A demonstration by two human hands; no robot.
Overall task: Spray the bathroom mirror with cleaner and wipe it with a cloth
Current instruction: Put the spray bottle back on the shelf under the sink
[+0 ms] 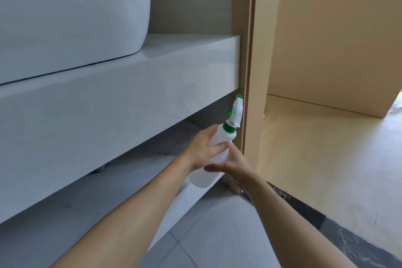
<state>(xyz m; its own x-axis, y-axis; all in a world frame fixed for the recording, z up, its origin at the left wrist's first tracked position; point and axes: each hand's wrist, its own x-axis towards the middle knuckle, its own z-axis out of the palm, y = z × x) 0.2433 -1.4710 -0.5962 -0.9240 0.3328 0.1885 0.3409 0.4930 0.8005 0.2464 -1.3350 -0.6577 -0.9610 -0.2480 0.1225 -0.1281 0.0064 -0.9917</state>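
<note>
the spray bottle is held low, in front of the open space under the counter and just beside the wooden door frame, tilted with its green-and-white spray head pointing up and to the right. the left hand is wrapped around the upper body of the bottle, thumb across the front, closed firmly on it. the right hand lies against the lower side of the bottle with fingers fairly straight, touching and steadying it rather than gripping. the basin sits on the counter at upper left. neither mirror nor cloth is in view.

assessment: the bottle appears to be thin translucent plastic, light unless full; the fill level cannot be read. the smooth walls are likely to give under a hard squeeze and may slip if wet. the soundest hold is judged to be at the neck below the green collar, one finger on the trigger. the spray head looks like the weakest part and should not bear the load.
</note>
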